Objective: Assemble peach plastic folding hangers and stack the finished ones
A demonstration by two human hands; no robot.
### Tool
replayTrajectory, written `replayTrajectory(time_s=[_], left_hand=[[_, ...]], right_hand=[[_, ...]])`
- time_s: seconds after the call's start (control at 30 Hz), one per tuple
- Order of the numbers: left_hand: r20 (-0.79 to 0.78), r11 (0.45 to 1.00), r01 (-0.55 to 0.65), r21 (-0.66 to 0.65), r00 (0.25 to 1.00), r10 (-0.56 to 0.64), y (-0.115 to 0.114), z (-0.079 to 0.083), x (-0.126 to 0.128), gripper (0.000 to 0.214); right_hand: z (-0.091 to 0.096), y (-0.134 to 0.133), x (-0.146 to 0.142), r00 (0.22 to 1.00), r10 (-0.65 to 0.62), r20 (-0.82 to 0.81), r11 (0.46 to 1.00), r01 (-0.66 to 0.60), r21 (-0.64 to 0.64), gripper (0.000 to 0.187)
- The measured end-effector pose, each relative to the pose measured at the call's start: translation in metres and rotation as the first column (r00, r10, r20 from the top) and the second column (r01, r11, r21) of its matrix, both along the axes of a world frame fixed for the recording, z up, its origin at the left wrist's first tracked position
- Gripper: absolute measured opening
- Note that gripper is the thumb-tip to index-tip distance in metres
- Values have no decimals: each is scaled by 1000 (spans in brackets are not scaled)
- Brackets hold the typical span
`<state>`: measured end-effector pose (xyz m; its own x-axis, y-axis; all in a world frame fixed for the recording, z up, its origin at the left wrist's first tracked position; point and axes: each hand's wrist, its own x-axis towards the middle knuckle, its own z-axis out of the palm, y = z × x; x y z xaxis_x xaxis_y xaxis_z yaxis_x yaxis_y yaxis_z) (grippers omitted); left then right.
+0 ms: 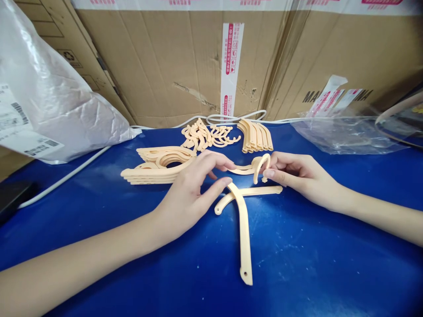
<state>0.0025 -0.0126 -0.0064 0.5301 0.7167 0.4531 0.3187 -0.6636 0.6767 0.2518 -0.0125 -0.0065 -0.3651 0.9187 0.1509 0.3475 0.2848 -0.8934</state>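
Note:
My left hand [191, 193] reaches over the table with thumb and index finger slightly apart. Its thumb tip touches the upper end of a long curved cream plastic hanger arm [243, 229], which lies across a second hanger arm [257, 191]. My right hand [300, 178] is closed, pinching a small curved plastic hook [262, 165] between thumb and fingers. A thin curved part [243, 170] sits just behind, between the two hands; whether it joins the hook I cannot tell.
Stacked cream hanger parts [152, 176] lie left on the blue table [313, 264]. Behind are a pile of small hooks [201, 135] and a row of curved arms [256, 135]. Cardboard boxes [158, 66], a white cable [66, 178], plastic bags [350, 134] and a wrapped parcel [62, 88] surround them.

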Motion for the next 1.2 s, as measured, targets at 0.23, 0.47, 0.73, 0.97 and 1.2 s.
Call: replayTrajectory(time_s=[0.23, 0.47, 0.73, 0.97, 1.2], left_hand=[[-466, 948, 158, 276, 885, -12, -11, 1, 4, 32], [-437, 972, 175, 157, 895, -91, -9, 1, 5, 37], [-336, 988, 149, -36, 930, -152, -7, 2, 3, 36], [-117, 948, 165, -271, 972, -203, -4, 4, 6, 37], [-145, 970, 181, -163, 968, -205, -2, 5, 3, 24]], right_hand=[[-1, 0, 2, 999, 9, 42, 1000, -10, 24, 22], [1, -1, 0, 999, 18, 33, 1000, -18, 6, 24], [4, -1, -1, 998, 29, 61, 1000, -30, 2, 26], [-2, 2, 4, 998, 32, 53, 999, -31, -26, 24], [1, 0, 1, 997, 72, 16, 994, -70, -81, 27]])
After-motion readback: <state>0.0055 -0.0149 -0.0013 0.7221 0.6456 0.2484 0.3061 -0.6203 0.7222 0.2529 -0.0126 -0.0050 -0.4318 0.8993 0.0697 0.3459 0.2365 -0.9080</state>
